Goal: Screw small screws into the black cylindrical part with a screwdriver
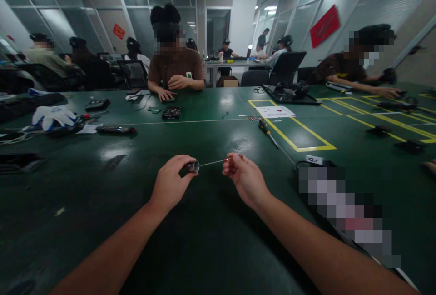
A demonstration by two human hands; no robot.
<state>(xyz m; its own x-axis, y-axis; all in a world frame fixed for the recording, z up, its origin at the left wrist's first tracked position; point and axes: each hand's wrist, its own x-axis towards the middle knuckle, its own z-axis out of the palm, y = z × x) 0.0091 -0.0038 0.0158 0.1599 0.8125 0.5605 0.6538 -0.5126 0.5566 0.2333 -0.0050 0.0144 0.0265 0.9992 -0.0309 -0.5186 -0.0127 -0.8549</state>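
The cylinder [194,167] is dark, the table [197,231] green, the tape [316,149] yellow.

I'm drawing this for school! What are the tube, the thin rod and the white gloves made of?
The tube could be metal or dark plastic; its round end shines. The thin rod is probably smooth metal, since it's straight and silvery. The white gloves look like soft cloth, matte and crumpled.

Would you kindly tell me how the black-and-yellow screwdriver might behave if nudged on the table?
The screwdriver likely stays rigid, given its straight, metallic-looking shaft. A push may roll or pivot it, since it lies loose on the shiny table. Its handle, much thicker than the shaft, is probably the heavier end.
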